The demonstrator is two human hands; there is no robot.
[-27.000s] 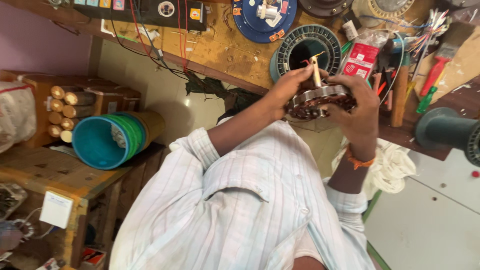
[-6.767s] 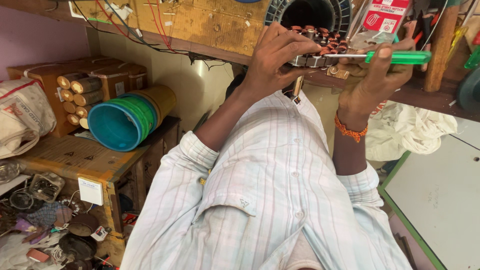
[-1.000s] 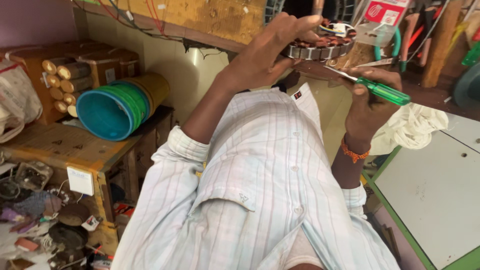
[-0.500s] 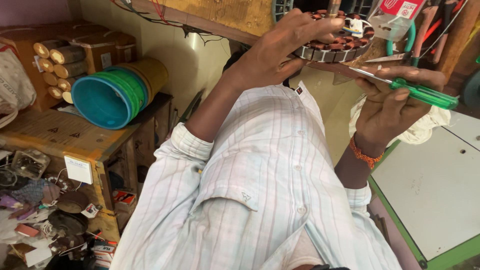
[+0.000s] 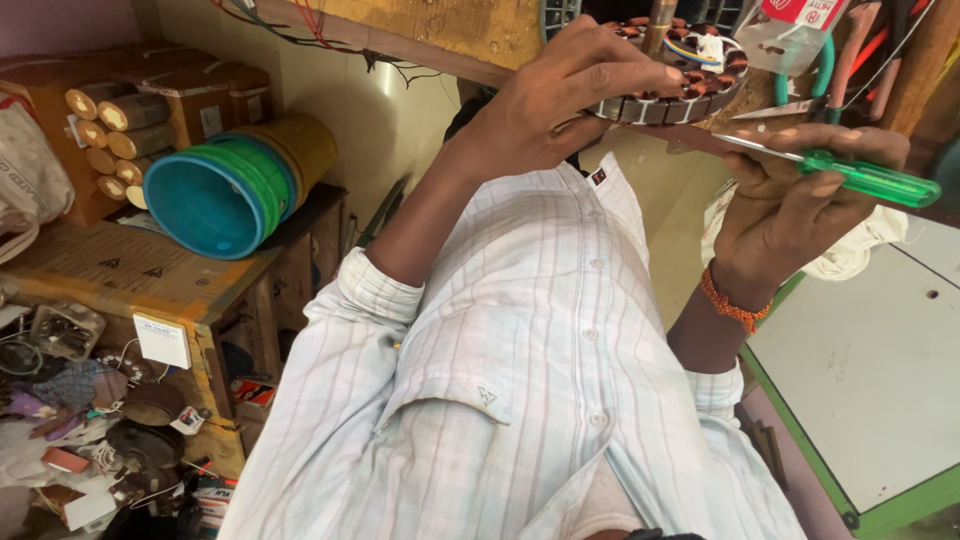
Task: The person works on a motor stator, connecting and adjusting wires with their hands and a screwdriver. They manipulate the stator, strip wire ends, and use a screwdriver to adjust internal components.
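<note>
1. The left hand (image 5: pixel 560 105) is reaching up, fingers clamped on the rim of the round motor stator (image 5: pixel 680 70).
2. The right hand (image 5: pixel 800 190) is gripping a green-handled screwdriver (image 5: pixel 850 172), its shaft pointing under the stator just beside the left fingertips.
3. A red-and-white packet (image 5: pixel 805 12) is hanging just above the right fingers.
4. Stacked blue and green buckets (image 5: pixel 215 195) are lying well away from the left fingers.
</note>
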